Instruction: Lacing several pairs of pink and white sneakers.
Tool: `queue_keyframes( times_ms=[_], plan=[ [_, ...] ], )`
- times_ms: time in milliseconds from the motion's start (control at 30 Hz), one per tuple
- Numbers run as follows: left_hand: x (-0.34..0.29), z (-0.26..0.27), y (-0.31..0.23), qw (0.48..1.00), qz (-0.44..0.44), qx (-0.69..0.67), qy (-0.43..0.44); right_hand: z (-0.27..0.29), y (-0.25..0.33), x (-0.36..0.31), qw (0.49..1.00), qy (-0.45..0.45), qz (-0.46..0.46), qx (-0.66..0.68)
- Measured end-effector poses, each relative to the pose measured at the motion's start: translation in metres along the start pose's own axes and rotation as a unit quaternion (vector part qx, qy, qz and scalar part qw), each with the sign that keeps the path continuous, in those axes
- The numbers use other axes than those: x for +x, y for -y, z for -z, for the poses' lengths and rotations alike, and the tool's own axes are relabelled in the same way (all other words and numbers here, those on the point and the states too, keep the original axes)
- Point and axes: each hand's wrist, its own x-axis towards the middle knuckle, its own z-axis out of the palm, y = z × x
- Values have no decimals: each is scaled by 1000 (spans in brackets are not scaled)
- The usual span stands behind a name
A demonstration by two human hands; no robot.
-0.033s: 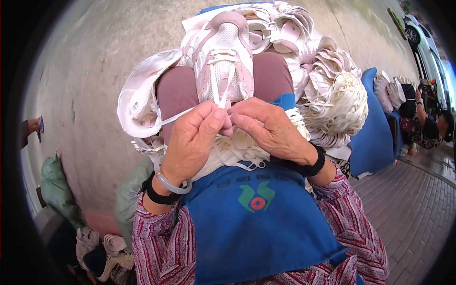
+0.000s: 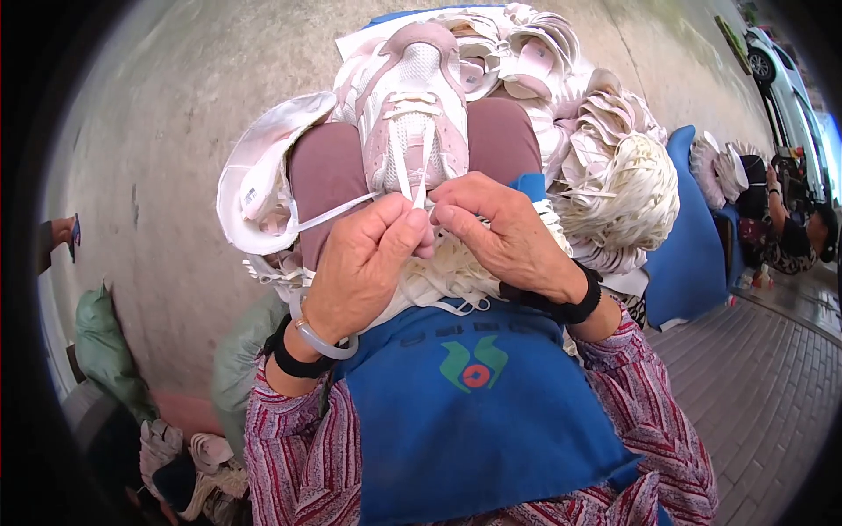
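White lace ends vanish under my fingertips, so I can't see how they cross, but the pink-and-white sneaker (image 2: 412,114) lies on my knees just beyond my left hand (image 2: 364,263) and right hand (image 2: 504,237), both pinched closed on its white lace (image 2: 338,210).

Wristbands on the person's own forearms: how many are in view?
3. A black fabric wristband and a pale translucent bangle sit on the left wrist; another black fabric wristband wraps the right wrist. More could be hidden under the striped sleeves.
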Motion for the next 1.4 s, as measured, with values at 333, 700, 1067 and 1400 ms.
queue_keyframes(
  times_ms=[333, 700, 1067, 1400],
  plan=[
    [-5, 0, 11, 990, 31, 128, 43, 9, -18, 83, 938, -66, 155, -303],
    [-7, -3, 24, 990, 5, 136, 29, -4, -32, 104, 876, 5, 172, -451],
    [-16, -13, 28, 965, -88, 247, 3, -12, -31, 123, 877, -102, 104, -459],
    [-20, -10, 3, 993, -55, 101, 9, 51, -9, 62, 977, 70, -123, -161]
  ],
)
